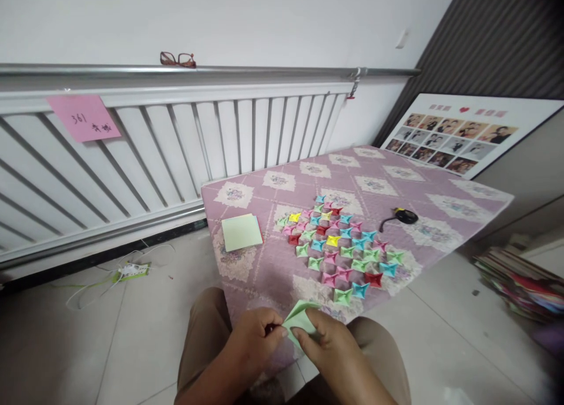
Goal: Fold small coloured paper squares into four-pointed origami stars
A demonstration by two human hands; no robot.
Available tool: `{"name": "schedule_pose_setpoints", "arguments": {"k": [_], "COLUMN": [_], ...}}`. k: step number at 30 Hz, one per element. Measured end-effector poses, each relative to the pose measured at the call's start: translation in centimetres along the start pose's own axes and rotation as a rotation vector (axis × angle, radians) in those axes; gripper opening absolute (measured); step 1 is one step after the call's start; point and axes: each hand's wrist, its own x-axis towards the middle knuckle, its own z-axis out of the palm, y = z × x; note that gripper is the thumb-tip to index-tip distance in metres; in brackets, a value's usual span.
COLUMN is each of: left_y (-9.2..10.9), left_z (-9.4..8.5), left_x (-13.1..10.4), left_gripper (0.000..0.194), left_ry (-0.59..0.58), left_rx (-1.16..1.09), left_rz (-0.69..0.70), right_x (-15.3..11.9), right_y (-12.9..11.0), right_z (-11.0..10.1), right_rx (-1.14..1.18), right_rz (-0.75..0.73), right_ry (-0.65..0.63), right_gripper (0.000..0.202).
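A light green sheet of paper, partly folded, is held up between my two hands near the table's front edge, just above my lap. My left hand pinches its left corner between thumb and fingers. On the other side, my right hand grips the paper with the thumb in front and the fingers behind it. Beyond the hands, several small folded paper stars in green, pink, blue, red and yellow lie in rows on the table. A stack of square paper, pale green on top, rests to the left.
The table wears a purple patterned cloth. A black object with a cord lies at its right. Behind stand a white radiator and a photo board. Glasses sit on the pipe. A power strip lies on the floor.
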Motion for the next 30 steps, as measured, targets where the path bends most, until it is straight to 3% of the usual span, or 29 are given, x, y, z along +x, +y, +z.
{"name": "schedule_pose_setpoints", "arguments": {"k": [3, 7, 9, 13, 17, 24, 30], "left_y": [-0.2, -0.7, -1.1, -1.8, -2.1, -3.3, -4.4], "left_z": [0.0, 0.0, 0.3, 1.2, 2.1, 3.3, 3.0], "left_x": [0.1, 0.5, 0.7, 1.1, 1.1, 1.0, 1.1], "left_gripper": [0.015, 0.026, 0.033, 0.045, 0.049, 0.057, 0.053], "left_ry": [0.019, 0.091, 0.123, 0.143, 0.13, 0.04, -0.091], "left_rx": [-0.075, -0.338, -0.502, -0.786, -0.912, -0.931, -0.785], "left_rz": [-0.016, -0.154, -0.214, -0.237, -0.243, -0.236, -0.105], "right_x": [0.1, -0.2, -0.5, -1.2, -1.5, -0.9, -1.3], "right_y": [-0.4, 0.4, 1.5, 3.1, 2.4, 1.0, 0.9], "right_z": [-0.9, -2.2, -1.9, 0.6, 2.4, 1.8, 1.2], "right_rx": [0.095, 0.326, 0.42, 0.487, 0.377, 0.164, 0.12], "right_rz": [0.031, 0.165, 0.191, 0.153, 0.051, -0.114, -0.154], "right_ry": [0.044, 0.347, 0.421, 0.38, 0.338, 0.3, 0.237], "right_gripper": [0.012, 0.034, 0.038, 0.034, 0.026, 0.004, 0.013]}}
